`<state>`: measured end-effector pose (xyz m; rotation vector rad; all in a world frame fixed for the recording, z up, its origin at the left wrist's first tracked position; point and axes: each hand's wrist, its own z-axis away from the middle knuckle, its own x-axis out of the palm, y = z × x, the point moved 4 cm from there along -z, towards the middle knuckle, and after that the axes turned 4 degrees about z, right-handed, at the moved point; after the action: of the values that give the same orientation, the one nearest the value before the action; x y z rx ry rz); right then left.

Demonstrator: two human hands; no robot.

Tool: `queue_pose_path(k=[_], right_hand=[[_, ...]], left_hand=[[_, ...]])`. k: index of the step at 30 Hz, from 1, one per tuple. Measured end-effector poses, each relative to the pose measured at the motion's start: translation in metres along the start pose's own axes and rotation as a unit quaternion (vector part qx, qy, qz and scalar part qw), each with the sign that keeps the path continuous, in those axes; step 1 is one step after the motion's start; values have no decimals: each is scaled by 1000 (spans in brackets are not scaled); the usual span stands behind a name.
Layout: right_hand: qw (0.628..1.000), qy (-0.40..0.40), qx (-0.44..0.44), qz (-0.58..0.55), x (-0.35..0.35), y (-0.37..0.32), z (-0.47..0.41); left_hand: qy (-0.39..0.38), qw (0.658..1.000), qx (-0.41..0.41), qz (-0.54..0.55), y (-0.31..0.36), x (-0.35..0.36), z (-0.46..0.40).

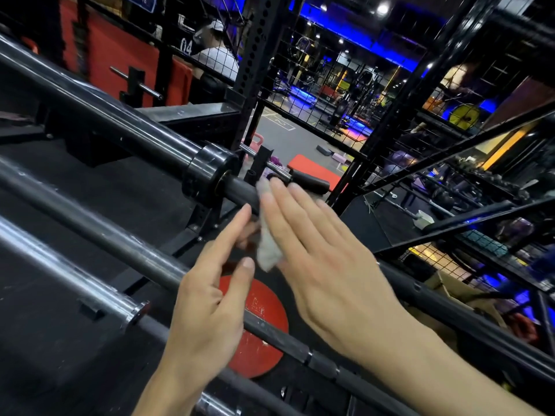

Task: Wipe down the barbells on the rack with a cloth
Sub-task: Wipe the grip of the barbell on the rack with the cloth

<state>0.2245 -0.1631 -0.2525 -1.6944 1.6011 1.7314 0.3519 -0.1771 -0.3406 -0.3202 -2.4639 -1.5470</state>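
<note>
Single head-worn view, forward and down, close over racked barbells (120, 127).

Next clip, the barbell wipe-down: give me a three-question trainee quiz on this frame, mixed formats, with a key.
1. True or false: the cloth lies on the floor.
2. Multiple choice: which part of the top barbell does the cloth meet? A) the thick sleeve's far left end B) the thin shaft just right of the collar C) none
3. Fill in: the round plate beneath the bars is coloured ____.

Key: 1 false, it sits between the left hand and the right hand, fingers straight. 2 B. 3 red.
</note>
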Motion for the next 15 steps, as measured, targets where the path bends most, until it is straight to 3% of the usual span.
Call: queue_pose_path(k=[4,11,15], right_hand=[[998,33,27,47,-5,12,57],[999,32,1,17,0,-18,-13],[998,42,26,26,-6,10,52]], left_hand=[[-13,1000,11,-13,-1,0,3],[-26,997,-11,76,-3,3,-2],[-15,1000,0,27,-4,-2,-1]])
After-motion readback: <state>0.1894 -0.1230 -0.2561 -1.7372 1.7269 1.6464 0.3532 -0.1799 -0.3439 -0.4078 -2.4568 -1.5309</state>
